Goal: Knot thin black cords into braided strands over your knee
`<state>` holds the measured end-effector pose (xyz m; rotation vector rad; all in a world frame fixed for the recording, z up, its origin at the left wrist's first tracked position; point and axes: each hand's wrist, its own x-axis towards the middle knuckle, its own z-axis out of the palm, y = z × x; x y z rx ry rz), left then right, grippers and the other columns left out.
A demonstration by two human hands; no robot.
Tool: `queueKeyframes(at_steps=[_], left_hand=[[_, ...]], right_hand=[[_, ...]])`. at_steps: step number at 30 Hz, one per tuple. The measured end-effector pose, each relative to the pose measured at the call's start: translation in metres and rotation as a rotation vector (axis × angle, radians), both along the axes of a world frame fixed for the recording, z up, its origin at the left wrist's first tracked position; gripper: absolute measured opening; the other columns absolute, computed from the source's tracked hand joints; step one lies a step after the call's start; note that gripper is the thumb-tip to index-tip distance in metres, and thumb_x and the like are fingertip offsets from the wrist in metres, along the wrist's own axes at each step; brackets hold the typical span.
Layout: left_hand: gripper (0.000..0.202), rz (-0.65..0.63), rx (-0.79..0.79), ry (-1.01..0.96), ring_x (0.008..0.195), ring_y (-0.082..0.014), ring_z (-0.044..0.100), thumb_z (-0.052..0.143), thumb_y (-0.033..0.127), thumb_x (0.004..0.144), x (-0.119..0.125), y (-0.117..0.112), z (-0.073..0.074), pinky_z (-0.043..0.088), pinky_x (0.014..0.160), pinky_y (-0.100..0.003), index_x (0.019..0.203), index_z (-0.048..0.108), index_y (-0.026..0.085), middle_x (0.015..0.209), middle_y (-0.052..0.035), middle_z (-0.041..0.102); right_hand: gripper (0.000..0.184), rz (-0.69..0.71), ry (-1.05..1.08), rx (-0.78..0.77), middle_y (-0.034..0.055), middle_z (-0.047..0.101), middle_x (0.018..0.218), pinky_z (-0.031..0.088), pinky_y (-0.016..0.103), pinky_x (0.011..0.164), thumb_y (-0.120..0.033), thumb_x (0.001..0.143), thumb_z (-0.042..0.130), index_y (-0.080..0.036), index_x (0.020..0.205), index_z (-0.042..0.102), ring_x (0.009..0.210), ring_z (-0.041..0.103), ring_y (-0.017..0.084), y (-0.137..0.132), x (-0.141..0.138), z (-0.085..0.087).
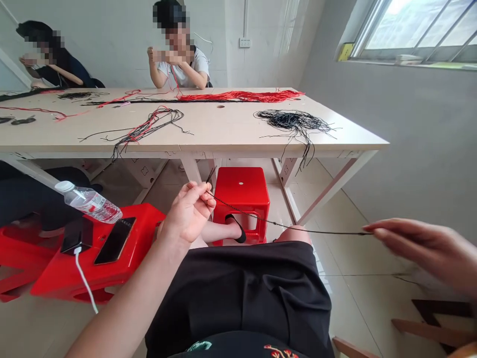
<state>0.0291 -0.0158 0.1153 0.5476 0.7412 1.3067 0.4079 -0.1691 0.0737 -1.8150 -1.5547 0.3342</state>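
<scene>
A thin black braided cord (257, 216) stretches across above my lap, with a small knot partway along it. My left hand (192, 206) pinches one end between thumb and fingers, and short loose ends stick up past the fingertips. Out to the right, my right hand (417, 243) grips the other end with thumb and fingertips pressed together. The cord is taut between the hands, sloping slightly down to the right. The braid looks thicker near the left hand and smoother toward the right.
On the white table (223, 134) lie a black cord tangle (290, 120), a black-and-red bundle (149, 127) and red cords (242, 96). A red stool (241, 186) stands ahead. Left, another stool (137, 248) holds a bottle (91, 201), phone (115, 241) and black box (77, 235). Two people sit opposite.
</scene>
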Motion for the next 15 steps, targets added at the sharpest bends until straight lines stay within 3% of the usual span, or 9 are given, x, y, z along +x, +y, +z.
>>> queueKeyframes(at_steps=[1, 3, 4, 8, 10, 12, 15], left_hand=[[0.027, -0.008, -0.002, 0.033, 0.052, -0.0045, 0.049, 0.068, 0.004, 0.064, 0.004, -0.005, -0.003, 0.042, 0.049, -0.014, 0.068, 0.044, 0.018, 0.066, 0.002, 0.057], [0.027, -0.035, 0.001, 0.112, 0.051, -0.0047, 0.049, 0.069, 0.007, 0.066, 0.01, -0.014, -0.008, 0.044, 0.051, -0.015, 0.071, 0.045, 0.019, 0.063, 0.0031, 0.056], [0.027, -0.058, 0.005, 0.152, 0.051, -0.0047, 0.049, 0.07, 0.009, 0.066, 0.013, -0.019, -0.009, 0.045, 0.052, -0.015, 0.074, 0.046, 0.02, 0.062, 0.0037, 0.056], [0.031, -0.123, 0.07, 0.223, 0.054, -0.0057, 0.051, 0.073, 0.012, 0.065, 0.023, -0.036, -0.01, 0.044, 0.052, -0.016, 0.078, 0.046, 0.021, 0.065, 0.0039, 0.058], [0.033, -0.122, 0.115, 0.237, 0.056, -0.0056, 0.052, 0.074, 0.012, 0.063, 0.026, -0.043, -0.009, 0.042, 0.05, -0.015, 0.077, 0.045, 0.021, 0.069, 0.0033, 0.06], [0.035, -0.099, 0.143, 0.26, 0.055, -0.0044, 0.051, 0.075, 0.012, 0.061, 0.026, -0.047, -0.009, 0.04, 0.047, -0.013, 0.076, 0.044, 0.02, 0.072, 0.0029, 0.061], [0.037, -0.051, 0.167, 0.282, 0.053, -0.0035, 0.05, 0.076, 0.011, 0.059, 0.024, -0.051, -0.01, 0.037, 0.044, -0.012, 0.076, 0.044, 0.019, 0.075, 0.0024, 0.063]], right_hand=[[0.025, 0.051, -0.051, -0.132, 0.0124, 0.073, 0.083, 0.051, 0.034, 0.052, -0.052, 0.075, 0.065, -0.032, 0.088, 0.074, 0.068, 0.068, 0.021, 0.007, -0.013, -0.01], [0.032, -0.009, -0.094, -0.014, 0.0135, 0.071, 0.093, 0.056, 0.042, 0.067, -0.053, 0.069, 0.069, -0.025, 0.085, 0.073, 0.084, 0.068, 0.028, 0.02, -0.053, -0.023], [0.031, 0.035, -0.018, 0.025, 0.0122, 0.07, 0.1, 0.056, 0.043, 0.076, -0.05, 0.076, 0.064, -0.024, 0.092, 0.071, 0.092, 0.066, 0.028, 0.024, -0.077, -0.025], [0.021, 0.591, 0.538, -0.041, 0.0042, 0.071, 0.094, 0.057, 0.029, 0.076, -0.034, 0.088, 0.052, -0.023, 0.101, 0.064, 0.084, 0.068, 0.016, 0.027, -0.183, -0.014], [0.033, 0.799, 0.618, -0.103, 0.0046, 0.07, 0.1, 0.057, 0.028, 0.073, -0.028, 0.085, 0.057, -0.022, 0.117, 0.057, 0.081, 0.067, 0.016, 0.03, -0.226, -0.013], [0.049, 0.756, 0.612, -0.029, 0.0063, 0.067, 0.101, 0.057, 0.032, 0.074, -0.019, 0.081, 0.057, -0.021, 0.129, 0.046, 0.081, 0.065, 0.017, 0.037, -0.257, -0.024], [0.084, 0.66, 0.667, 0.129, 0.0142, 0.053, 0.129, 0.057, 0.032, 0.073, -0.012, 0.079, 0.056, -0.022, 0.147, 0.007, 0.082, 0.064, 0.015, 0.052, -0.277, -0.05]])
